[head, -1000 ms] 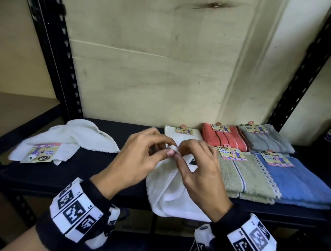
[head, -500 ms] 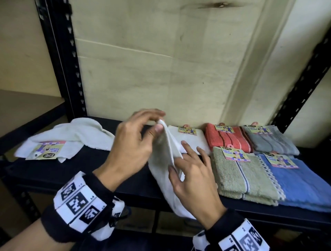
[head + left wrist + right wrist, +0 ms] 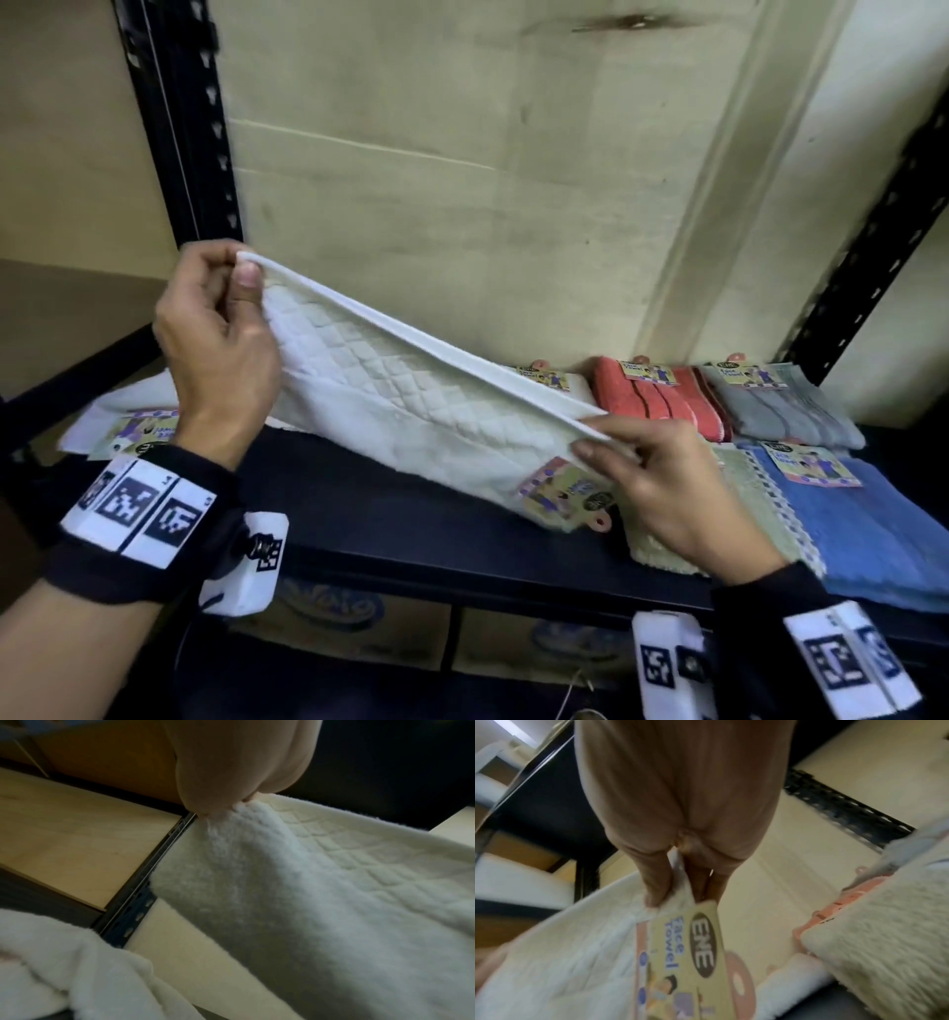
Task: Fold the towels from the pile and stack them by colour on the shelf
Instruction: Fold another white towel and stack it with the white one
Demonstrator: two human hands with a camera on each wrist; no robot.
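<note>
A white quilted towel point(image 3: 411, 411) is stretched in the air above the black shelf point(image 3: 390, 519). My left hand point(image 3: 241, 272) pinches its upper left corner, raised high. My right hand point(image 3: 611, 442) pinches the lower right corner, just above the towel's paper label point(image 3: 562, 491). The left wrist view shows the fingertips point(image 3: 218, 801) pinching the fluffy towel point(image 3: 321, 892). The right wrist view shows fingers point(image 3: 657, 892) gripping the towel point(image 3: 564, 953) by the label point(image 3: 693, 953). A crumpled white towel point(image 3: 128, 421) lies on the shelf's left end.
Folded towels lie on the shelf's right half: white point(image 3: 565, 380), red point(image 3: 652, 401), grey point(image 3: 785, 411), green point(image 3: 755, 509) and blue point(image 3: 873, 524). Black uprights point(image 3: 174, 123) point(image 3: 873, 231) frame the bay. A plywood panel point(image 3: 462, 180) backs it. Cardboard boxes point(image 3: 359, 627) sit below.
My hands moved apart, pulling the bunched white towel out flat. The left hand rose up and left, the right hand slid right and down along the edge to the labelled corner.
</note>
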